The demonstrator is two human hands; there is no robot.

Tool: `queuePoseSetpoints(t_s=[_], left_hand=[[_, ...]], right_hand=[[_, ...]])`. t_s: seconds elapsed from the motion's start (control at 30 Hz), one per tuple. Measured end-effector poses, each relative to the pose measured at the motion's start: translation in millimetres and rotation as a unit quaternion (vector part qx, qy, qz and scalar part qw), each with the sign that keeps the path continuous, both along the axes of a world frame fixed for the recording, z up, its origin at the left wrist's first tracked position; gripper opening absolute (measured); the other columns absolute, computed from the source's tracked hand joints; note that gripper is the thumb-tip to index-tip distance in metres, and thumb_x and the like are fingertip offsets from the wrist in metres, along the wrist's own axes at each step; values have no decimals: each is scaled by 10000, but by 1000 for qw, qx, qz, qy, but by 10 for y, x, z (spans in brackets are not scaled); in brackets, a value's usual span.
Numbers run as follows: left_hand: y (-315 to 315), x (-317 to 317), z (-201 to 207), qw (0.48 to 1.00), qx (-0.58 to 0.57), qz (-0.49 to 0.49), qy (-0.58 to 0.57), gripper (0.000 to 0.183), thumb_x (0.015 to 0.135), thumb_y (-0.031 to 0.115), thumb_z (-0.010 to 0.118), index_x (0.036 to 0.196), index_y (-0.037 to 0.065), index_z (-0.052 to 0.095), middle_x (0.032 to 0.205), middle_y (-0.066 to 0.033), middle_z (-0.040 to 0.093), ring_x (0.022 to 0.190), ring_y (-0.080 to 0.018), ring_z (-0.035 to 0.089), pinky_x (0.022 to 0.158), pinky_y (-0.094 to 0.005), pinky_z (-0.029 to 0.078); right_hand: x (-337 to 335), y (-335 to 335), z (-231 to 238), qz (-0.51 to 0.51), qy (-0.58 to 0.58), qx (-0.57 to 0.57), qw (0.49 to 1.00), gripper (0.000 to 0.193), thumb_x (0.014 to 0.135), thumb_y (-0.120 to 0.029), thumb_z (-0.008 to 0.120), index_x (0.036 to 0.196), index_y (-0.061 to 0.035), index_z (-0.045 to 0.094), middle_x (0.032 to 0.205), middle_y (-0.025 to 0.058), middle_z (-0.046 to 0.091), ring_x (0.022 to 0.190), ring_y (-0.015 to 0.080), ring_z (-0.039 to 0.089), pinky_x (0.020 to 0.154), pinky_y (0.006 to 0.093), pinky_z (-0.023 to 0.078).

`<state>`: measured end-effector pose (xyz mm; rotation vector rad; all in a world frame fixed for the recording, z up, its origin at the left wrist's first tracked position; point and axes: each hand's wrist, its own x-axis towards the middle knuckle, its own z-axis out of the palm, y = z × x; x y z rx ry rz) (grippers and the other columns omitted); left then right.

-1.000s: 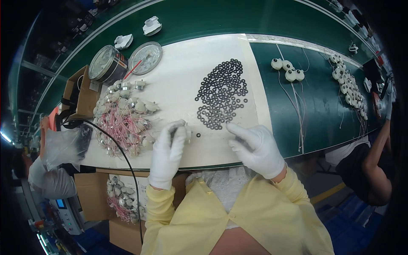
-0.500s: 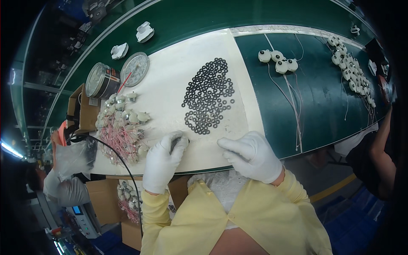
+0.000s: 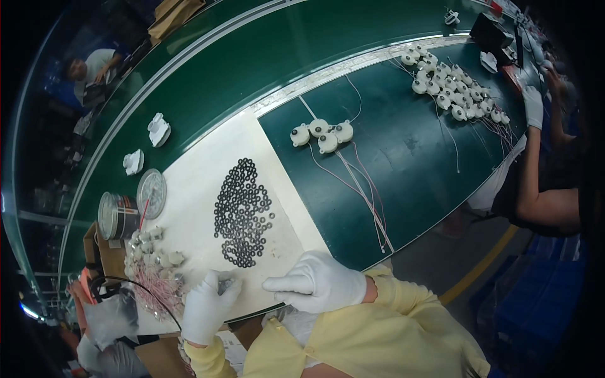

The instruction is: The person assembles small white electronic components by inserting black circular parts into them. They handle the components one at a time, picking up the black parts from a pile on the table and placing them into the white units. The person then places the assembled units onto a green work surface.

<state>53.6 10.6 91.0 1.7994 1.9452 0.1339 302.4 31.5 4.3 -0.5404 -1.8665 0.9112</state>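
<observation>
My left hand (image 3: 208,307), in a white glove, is closed with thumb and fingers curled around something small and greyish that is mostly hidden. To its right my right hand (image 3: 318,282), also gloved, has thumb and forefinger pressed together in a pinch pointing left; I cannot make out anything between the tips. A short gap separates the two hands at the near edge of the white work surface (image 3: 189,189). Just beyond them many small black rings (image 3: 242,211) lie spread out. Left of my left hand sits a pile of small white-capped motors (image 3: 151,252) with pink and white wires.
A tin can (image 3: 116,216) and a round clear lid (image 3: 152,194) with a red stick stand at the left. On the green mat are several white motors (image 3: 322,134) and a larger group (image 3: 454,88). A co-worker's gloved hand (image 3: 532,106) is at the far right.
The view has swung to the right, so the table things appear further left and more of the co-worker's side shows. My hands have come closer together; the left stays closed.
</observation>
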Motion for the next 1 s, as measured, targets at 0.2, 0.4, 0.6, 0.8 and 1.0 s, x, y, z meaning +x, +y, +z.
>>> queuePoseSetpoints(t_s=[0.2, 0.4, 0.6, 0.8, 1.0], left_hand=[[9, -262, -152, 999, 10, -37, -14, 253, 909, 247, 759, 1045, 61, 656, 791, -163, 728, 695, -344, 726, 628, -422, 561], [-57, -185, -123, 982, 84, -149, 85, 223, 906, 187, 757, 998, 30, 628, 772, -132, 716, 669, -298, 707, 627, -407, 558], [98, -404, -260, 973, 74, -218, 37, 253, 906, 233, 756, 997, 36, 625, 825, -169, 731, 743, -355, 727, 655, -437, 575], [-62, -230, -432, 986, 136, -95, -19, 277, 926, 254, 746, 1018, 21, 629, 839, -167, 741, 745, -339, 734, 657, -424, 574], [-280, -170, -768, 947, 210, 76, -231, 240, 1034, 241, 634, 1145, 28, 624, 845, -70, 729, 665, -148, 677, 598, -309, 547]], right_hand=[[-10, -21, 13, -83, -12, 68, 994, 248, 848, -141, 728, 1076, -44, 745, 650, 87, 647, 529, 289, 619, 506, 391, 490], [-31, -3, 13, -31, -30, 14, 999, 232, 866, -143, 745, 1086, -70, 758, 666, 92, 661, 550, 300, 634, 514, 400, 504], [-48, -24, -2, -34, -33, 13, 999, 232, 896, -165, 736, 1108, -74, 764, 695, 106, 681, 571, 314, 645, 536, 402, 517], [-60, 6, 71, -24, -76, -28, 996, 252, 909, -162, 725, 1148, -90, 761, 738, 121, 702, 610, 325, 668, 582, 408, 543], [-108, -46, 182, -22, -77, -65, 995, 290, 915, -163, 726, 1192, -78, 737, 775, 143, 717, 674, 339, 696, 637, 409, 556]])
